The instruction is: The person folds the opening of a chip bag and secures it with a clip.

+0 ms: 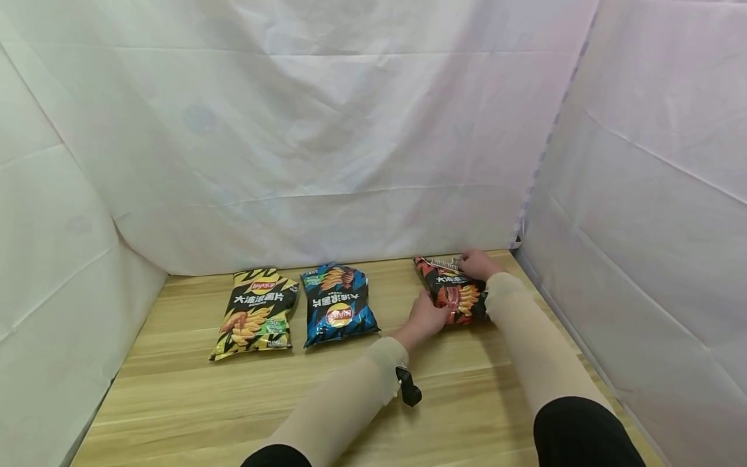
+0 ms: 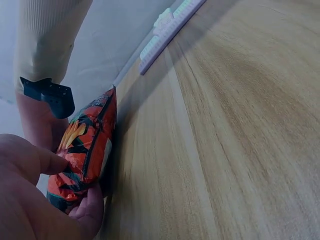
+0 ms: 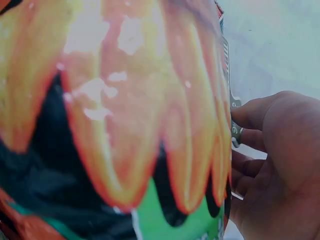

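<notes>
A red and black chip bag lies at the back right of the wooden table. My left hand pinches its near lower edge, thumb on top and fingers underneath, as the left wrist view shows. At the bag's far end, a flat silvery metal piece with small holes lies along the top edge. My right hand grips this piece between thumb and fingers; its exact kind I cannot tell. The bag's printed front fills most of the right wrist view.
To the left lie a blue chip bag and a yellow and black chip bag. White cloth hangs behind and at both sides of the table. A pale strip with a raised piece lies on the wood in the left wrist view.
</notes>
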The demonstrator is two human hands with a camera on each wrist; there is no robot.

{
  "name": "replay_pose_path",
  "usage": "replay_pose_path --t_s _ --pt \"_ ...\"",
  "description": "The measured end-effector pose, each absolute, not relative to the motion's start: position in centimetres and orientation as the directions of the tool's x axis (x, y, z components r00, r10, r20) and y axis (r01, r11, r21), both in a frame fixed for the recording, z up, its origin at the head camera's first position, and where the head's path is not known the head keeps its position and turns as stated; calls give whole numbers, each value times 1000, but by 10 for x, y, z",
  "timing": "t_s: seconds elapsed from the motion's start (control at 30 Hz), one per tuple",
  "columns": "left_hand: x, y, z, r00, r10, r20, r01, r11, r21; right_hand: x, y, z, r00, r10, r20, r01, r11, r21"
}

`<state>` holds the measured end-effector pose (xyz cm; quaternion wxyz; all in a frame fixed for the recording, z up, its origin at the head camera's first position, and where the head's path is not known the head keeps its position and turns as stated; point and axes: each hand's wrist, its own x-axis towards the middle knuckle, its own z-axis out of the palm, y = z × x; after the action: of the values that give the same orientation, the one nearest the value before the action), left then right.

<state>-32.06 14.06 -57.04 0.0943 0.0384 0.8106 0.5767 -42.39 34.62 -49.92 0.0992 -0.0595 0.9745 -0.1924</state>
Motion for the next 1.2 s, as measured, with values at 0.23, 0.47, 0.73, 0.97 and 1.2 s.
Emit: replay_pose_path --t_s 0.23,0.47,0.73,0.97,1.2 --pt "-326 147 -584 -984 157 -89 -30 346 938 -424 348 -505 -973 -125 -192 -35 909 -416" --pt "-326 146 -582 -981 159 -107 -48 338 940 -428 350 -509 -977 -105 -186 -17 907 -421" --pt "-320 136 -570 -989 140 -56 -8 324 946 -424 348 -504 -988 -82 -127 -7 864 -504" --pt "-299 109 -530 -988 156 -12 62 461 885 -409 326 -492 -999 -1 41 -29 723 -690" --pt "-282 53 -484 -982 190 -3 73 393 917 -384 291 -486 -991 -58 117 -128 615 -778"
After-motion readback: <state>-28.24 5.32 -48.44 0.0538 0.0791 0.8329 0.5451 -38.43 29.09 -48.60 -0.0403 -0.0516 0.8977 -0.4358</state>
